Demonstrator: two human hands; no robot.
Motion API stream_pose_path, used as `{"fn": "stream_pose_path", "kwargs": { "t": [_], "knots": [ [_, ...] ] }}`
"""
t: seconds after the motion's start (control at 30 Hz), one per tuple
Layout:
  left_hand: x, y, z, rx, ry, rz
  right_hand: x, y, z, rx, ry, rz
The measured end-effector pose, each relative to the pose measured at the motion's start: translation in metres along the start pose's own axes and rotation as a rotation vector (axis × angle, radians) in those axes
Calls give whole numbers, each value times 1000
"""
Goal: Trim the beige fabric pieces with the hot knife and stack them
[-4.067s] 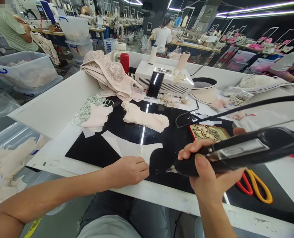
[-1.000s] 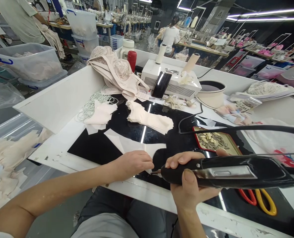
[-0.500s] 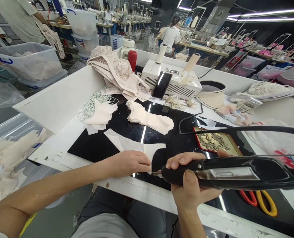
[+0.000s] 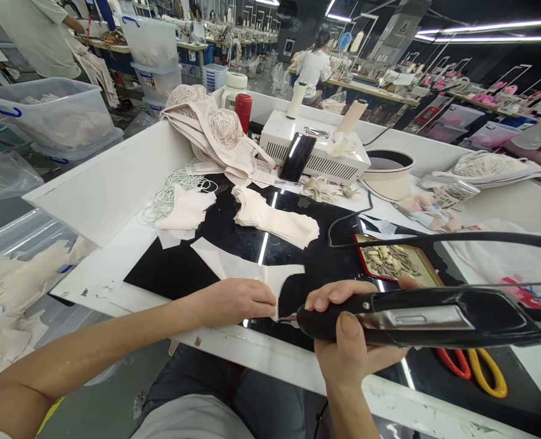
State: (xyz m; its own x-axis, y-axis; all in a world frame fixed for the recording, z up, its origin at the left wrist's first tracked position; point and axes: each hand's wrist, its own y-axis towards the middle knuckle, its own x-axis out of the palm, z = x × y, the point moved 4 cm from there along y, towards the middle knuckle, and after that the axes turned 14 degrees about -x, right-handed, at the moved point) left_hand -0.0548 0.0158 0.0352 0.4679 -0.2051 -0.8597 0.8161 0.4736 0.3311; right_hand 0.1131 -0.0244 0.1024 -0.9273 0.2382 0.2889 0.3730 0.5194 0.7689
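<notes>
My right hand (image 4: 350,341) is wrapped round a black corded hand tool (image 4: 417,318) with a silver strip along its side. The tool's narrow coppery tip points left, close to the near edge of a thin white fabric piece (image 4: 282,277). My left hand (image 4: 243,300) rests on that piece, its fingers bent and pressed together at the fabric's near edge; the fingertips are partly hidden. Beyond lies a stack of cream fabric pieces (image 4: 277,219) on the black glossy board (image 4: 220,235). More cut pieces (image 4: 186,210) lie to the left, beside pale green cord (image 4: 167,195).
Scissors (image 4: 487,372) with red and yellow handles lie under the tool. A tin (image 4: 401,262) of seeds or nuts sits behind it, near a black cable (image 4: 343,241). A phone (image 4: 298,157) leans on a white vented box (image 4: 325,146). Bras (image 4: 215,128) are heaped back left.
The rear of the black tool has shifted very slightly. My left hand stays in place on the white fabric piece, and the tool's tip looks unmoved.
</notes>
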Motion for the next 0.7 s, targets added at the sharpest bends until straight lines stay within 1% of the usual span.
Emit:
{"fn": "stream_pose_path", "kwargs": {
  "t": [0.17,0.27,0.37,0.7],
  "knots": [
    [2,-1,-1,-7,1,-5,2,2,0,5,22,11],
    [2,-1,0,-6,2,10,3,5,-3,-26,4,39],
    [2,-1,0,-3,0,16,4,7,-3,-22,-4,63],
    [6,-3,-1,-14,19,-11,4,2,1,-21,12,24]
  ]
}}
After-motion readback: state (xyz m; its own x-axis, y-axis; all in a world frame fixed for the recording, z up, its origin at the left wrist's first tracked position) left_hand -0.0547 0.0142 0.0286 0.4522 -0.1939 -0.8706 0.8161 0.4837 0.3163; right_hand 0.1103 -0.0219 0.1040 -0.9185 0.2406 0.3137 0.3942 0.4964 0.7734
